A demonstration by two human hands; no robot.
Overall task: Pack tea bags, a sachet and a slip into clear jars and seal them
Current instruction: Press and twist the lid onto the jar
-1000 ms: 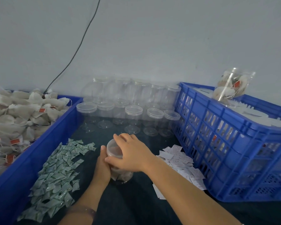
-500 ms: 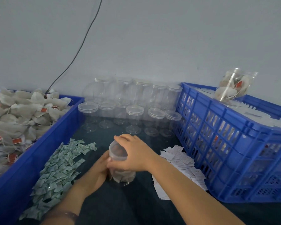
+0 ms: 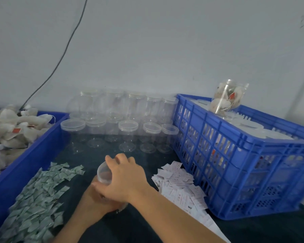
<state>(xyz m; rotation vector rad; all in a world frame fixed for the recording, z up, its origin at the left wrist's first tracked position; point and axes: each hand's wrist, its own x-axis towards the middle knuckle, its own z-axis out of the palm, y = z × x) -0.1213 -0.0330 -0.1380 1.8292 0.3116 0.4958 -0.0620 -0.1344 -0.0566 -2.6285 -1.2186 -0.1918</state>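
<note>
On the dark table point(image 3: 98, 158), between the pile of sachets point(image 3: 39, 195) and the pile of slips point(image 3: 179, 183), our right hand point(image 3: 125, 179) curls over the top of the jar point(image 3: 104, 175), while our left hand point(image 3: 93, 199) grips its body lower down.

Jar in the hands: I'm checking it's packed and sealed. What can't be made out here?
- Head view, jar contents: hidden behind the right hand and left hand.
- Head view, lid seating: the right hand's fingers cover most of the rim.
- Head view, print on the slips: too small, blurred.
</note>
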